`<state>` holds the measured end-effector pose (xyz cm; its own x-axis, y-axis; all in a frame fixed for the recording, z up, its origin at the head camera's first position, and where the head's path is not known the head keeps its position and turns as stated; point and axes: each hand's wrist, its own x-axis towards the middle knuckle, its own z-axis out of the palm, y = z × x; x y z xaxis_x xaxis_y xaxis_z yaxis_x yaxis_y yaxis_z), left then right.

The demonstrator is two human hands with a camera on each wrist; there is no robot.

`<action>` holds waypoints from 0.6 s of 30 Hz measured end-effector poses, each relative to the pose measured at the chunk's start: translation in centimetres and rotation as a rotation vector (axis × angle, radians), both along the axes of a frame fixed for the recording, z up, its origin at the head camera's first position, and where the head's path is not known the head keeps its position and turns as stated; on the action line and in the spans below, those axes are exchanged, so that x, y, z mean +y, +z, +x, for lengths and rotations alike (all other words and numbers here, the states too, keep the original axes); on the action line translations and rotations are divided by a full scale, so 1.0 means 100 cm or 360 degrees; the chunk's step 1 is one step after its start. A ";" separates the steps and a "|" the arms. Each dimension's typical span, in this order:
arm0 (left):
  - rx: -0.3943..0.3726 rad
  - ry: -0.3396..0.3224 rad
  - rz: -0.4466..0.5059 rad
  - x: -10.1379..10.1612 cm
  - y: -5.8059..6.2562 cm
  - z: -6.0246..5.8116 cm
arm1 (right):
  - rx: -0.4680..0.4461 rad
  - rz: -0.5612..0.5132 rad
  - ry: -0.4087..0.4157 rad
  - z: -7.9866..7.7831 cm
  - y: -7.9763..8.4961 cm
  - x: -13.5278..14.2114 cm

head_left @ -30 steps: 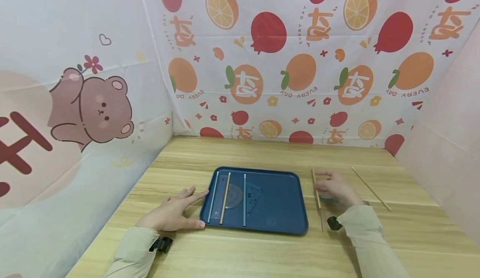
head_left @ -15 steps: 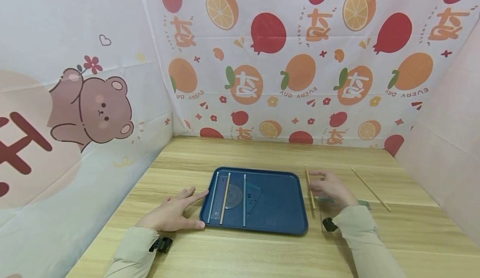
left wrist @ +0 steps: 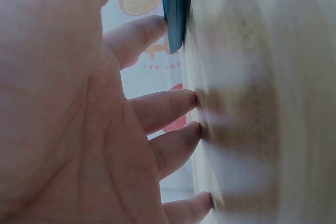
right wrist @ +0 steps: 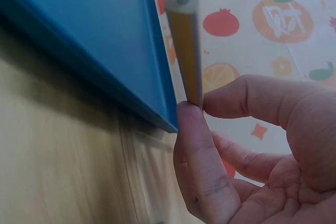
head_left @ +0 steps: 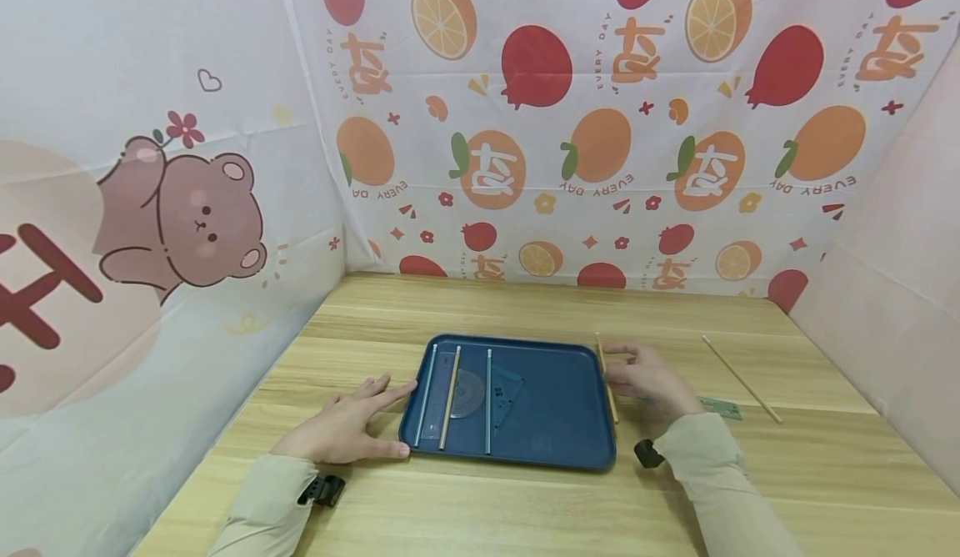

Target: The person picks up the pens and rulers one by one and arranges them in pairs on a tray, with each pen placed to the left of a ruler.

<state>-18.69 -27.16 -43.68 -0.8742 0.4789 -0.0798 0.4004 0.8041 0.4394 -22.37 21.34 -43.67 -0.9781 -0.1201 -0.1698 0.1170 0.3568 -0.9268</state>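
My right hand (head_left: 651, 380) pinches a yellow pencil (right wrist: 186, 51) between thumb and fingertips. The pencil is by the right rim of the blue tray (head_left: 558, 403), its unsharpened end toward the camera in the right wrist view. My left hand (head_left: 347, 428) lies spread at the tray's left side. One of its fingertips touches the rim in the left wrist view, and others rest on the table. On the tray lie a teal pencil (head_left: 425, 398), a clear ruler (head_left: 433, 424), a yellow pencil (head_left: 450, 398), a protractor (head_left: 471, 392), another teal pencil (head_left: 489, 403) and a set square (head_left: 510, 392).
Right of the tray, a green translucent ruler-like piece (head_left: 722, 408) lies partly hidden behind my right hand. Another yellow pencil (head_left: 742, 379) lies slantwise farther right. Printed cloth (head_left: 487, 232) hangs behind the wooden table (head_left: 487, 511).
My right hand has carried the yellow pencil leftward over the table to the tray's right rim. More of the green piece now shows. The left hand and tray stay put.
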 end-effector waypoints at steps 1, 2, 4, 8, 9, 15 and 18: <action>0.0000 0.0000 0.0000 0.000 0.000 0.000 | 0.0002 0.0005 0.0012 0.001 0.000 -0.001; -0.0001 0.0000 0.0001 0.000 0.000 0.000 | 0.0005 0.0000 0.0018 0.001 0.000 -0.003; 0.0000 0.0000 0.0004 0.000 0.000 0.000 | 0.0013 0.0002 0.0028 0.002 0.000 -0.006; -0.0003 0.0002 0.0007 0.001 0.000 0.000 | -0.0008 -0.0015 -0.0001 0.004 0.001 -0.013; -0.0003 0.0002 0.0006 0.001 0.000 0.000 | -0.0010 -0.0008 0.0000 0.005 0.002 -0.015; -0.0014 0.0005 0.0003 0.001 0.000 0.000 | -0.0034 0.0014 -0.0004 0.004 0.003 -0.025; -0.0020 0.0013 0.0001 0.000 0.001 0.001 | -0.0014 0.0026 0.0012 0.004 0.004 -0.030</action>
